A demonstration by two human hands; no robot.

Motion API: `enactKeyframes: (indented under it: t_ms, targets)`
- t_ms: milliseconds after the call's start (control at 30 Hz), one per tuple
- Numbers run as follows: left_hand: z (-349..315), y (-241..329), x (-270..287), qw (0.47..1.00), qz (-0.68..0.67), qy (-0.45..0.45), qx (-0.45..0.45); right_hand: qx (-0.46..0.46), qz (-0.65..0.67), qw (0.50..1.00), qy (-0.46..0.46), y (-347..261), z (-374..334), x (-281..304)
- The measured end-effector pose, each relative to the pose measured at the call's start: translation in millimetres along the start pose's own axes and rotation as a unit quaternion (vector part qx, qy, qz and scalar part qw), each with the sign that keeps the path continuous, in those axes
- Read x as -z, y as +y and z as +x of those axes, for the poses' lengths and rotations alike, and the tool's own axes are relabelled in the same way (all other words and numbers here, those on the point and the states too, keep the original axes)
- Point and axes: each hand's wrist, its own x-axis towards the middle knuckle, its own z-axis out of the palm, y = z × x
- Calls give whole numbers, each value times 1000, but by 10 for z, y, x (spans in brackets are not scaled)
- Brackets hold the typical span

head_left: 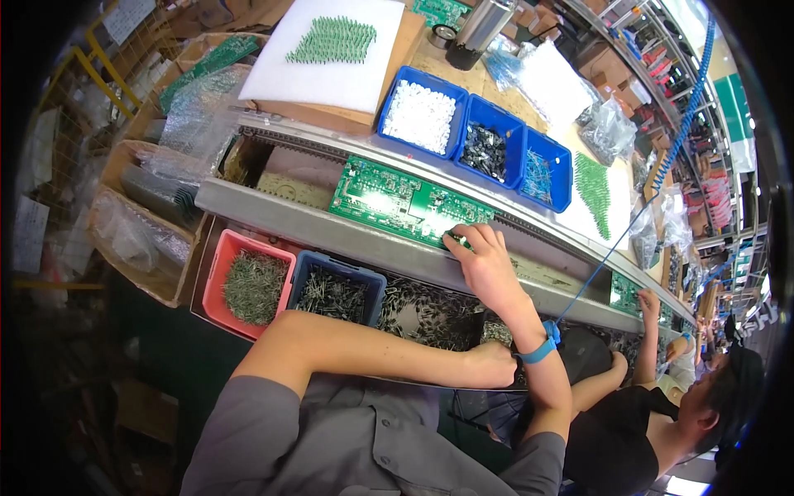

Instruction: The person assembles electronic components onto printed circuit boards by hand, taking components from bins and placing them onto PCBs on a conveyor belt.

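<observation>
A long green circuit board (pixel 397 202) lies in the channel of a metal rail line in front of me. My right hand (pixel 481 252), with a blue strap (pixel 539 350) round its wrist, reaches over the board's right end. Its fingers are pinched together at the board's near edge; anything between them is too small to make out. Below it, my left hand (pixel 494 365) is closed in a fist beside the near parts trays, next to a small heap of silvery parts (pixel 496 333). What that fist holds, if anything, is hidden.
Near the rail stand a red bin (pixel 217 277) and a dark blue bin (pixel 382 299) of leaded parts. Beyond it are blue bins of white (pixel 419 113), black (pixel 485 152) and thin blue-leaded parts (pixel 539 177). A co-worker (pixel 628 430) sits at right; a coiled blue cord (pixel 662 169) hangs there.
</observation>
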Motion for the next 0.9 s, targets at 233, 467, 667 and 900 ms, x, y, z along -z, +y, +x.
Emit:
enactKeyframes:
  t_ms: [233,467,667,900]
  targets:
    - [-566,148,1110,986,-62,150,-31,-42,40,998,-8,-264,-21,248]
    - [-1521,-805,2014,930,-96,203,293,108,107,988,-19,-946,122,57]
    - [-1816,-1244,1750,927,-1,172,332,202,100,974,-35,-1523,382,-404]
    - [-1850,-1354,1662,935,53,160,313,202,77,976,-39,-1611,440,-611]
